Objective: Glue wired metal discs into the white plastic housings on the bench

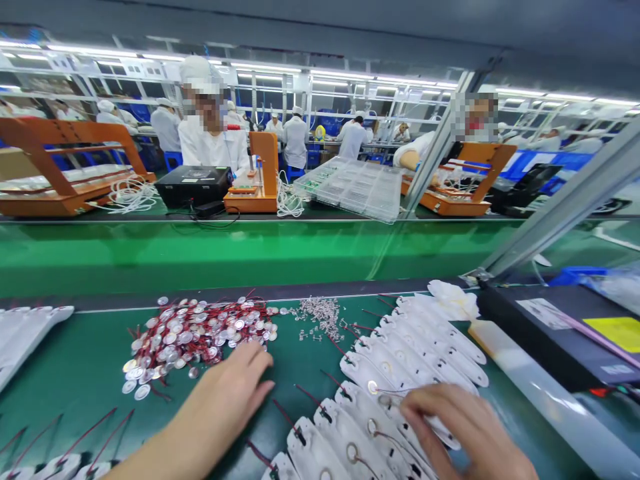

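My left hand (233,387) is open beside a pile of round metal discs with red wires (200,333). Its thumb stands apart from the fingers, and nothing shows in its grasp. On the right, my right hand (465,427) hovers over or touches a row of white plastic shells (345,433), its fingers bent and apart. Some of these shells carry a disc with a thin wire, such as the disc (352,453) near the front. One disc lies just left of the right fingertips. A second row of white shells (415,340) lies behind.
Small screws or similar pieces (320,317) are heaped behind the shells. A black box (565,333) and a long translucent strip (545,393) lie at right. Across the green belt (200,253) stand orange fixtures (260,177), a clear tray (355,187) and co-workers. A metal post (565,207) rises at right.
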The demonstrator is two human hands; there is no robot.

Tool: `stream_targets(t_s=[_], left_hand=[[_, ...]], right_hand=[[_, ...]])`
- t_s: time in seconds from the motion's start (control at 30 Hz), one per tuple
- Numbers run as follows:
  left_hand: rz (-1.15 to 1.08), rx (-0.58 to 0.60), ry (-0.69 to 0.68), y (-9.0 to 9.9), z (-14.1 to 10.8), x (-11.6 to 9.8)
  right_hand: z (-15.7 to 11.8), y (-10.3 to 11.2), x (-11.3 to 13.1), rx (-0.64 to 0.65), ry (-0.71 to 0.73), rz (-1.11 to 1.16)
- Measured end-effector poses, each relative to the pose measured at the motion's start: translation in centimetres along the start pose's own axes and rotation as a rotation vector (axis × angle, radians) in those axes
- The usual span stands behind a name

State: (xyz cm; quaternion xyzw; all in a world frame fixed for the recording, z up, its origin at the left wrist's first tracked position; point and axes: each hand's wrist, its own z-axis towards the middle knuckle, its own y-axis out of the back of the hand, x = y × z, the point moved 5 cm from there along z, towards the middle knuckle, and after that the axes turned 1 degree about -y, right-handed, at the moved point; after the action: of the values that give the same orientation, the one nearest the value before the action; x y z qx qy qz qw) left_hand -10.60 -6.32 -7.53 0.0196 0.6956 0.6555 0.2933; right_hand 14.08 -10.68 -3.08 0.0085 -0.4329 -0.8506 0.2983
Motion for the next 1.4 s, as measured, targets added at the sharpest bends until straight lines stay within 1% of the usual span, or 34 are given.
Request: stream_targets(t_s=[0.03, 0.1, 0.17, 0.23, 0.33, 0.43, 0.57, 0.73, 0.83, 0.93, 1.03, 1.1, 1.2, 1.3, 1.4], left_hand=[[0.106, -0.041, -0.014, -0.1, 0.2, 1.1], [0.259, -0.096, -0.046, -0.6, 0.4, 2.8], [0.325, -0.126, -0.084, -1.2, 0.5, 3.7], [0.353, -0.134, -0.113, -1.7, 0.5, 4.2], [0.411, -0.123, -0.153, -1.8, 0.5, 4.1], [0.498, -0.052, -0.166, -1.7, 0.6, 3.6], [0.608, 0.044, -0.096, -1.5, 0.9, 3.3], [0.63, 0.157, -0.123, -1.8, 1.6, 3.4], [0.643, 0.187, -0.123, -1.5, 1.9, 3.1], [0.653, 0.179, -0.142, -0.9, 1.8, 2.3], [0.651, 0.159, -0.151, -0.7, 1.6, 1.8], [0.656, 0.119, -0.131, -0.6, 1.4, 1.9], [0.661, 0.034, -0.112, -0.6, 1.2, 2.4], [0.628, -0.024, -0.113, -0.5, 1.0, 2.9], [0.538, -0.081, -0.075, 0.2, 0.7, 3.4]], right_hand=[[0.0, 0.7, -1.5, -0.058, -0.045, -0.047], [-0.2, 1.0, -4.0, -0.077, -0.147, -0.137], [-0.6, 0.3, -5.6, -0.026, -0.214, -0.177], [-0.8, -0.7, -6.2, 0.035, -0.254, -0.195], [-0.6, -2.3, -6.2, 0.13, -0.324, -0.208], [-0.1, -3.3, -5.9, 0.191, -0.362, -0.188], [0.3, -3.9, -5.9, 0.213, -0.36, -0.186], [0.2, -4.2, -6.0, 0.221, -0.352, -0.212], [0.3, -4.0, -5.9, 0.224, -0.35, -0.226], [0.7, -3.5, -5.8, 0.215, -0.333, -0.209], [0.9, -3.3, -5.6, 0.239, -0.264, -0.178], [0.9, -3.6, -5.4, 0.275, -0.216, -0.203], [0.7, -4.1, -5.3, 0.295, -0.186, -0.248], [0.6, -4.2, -5.2, 0.28, -0.169, -0.271], [0.9, -3.4, -5.1, 0.222, -0.165, -0.267]])
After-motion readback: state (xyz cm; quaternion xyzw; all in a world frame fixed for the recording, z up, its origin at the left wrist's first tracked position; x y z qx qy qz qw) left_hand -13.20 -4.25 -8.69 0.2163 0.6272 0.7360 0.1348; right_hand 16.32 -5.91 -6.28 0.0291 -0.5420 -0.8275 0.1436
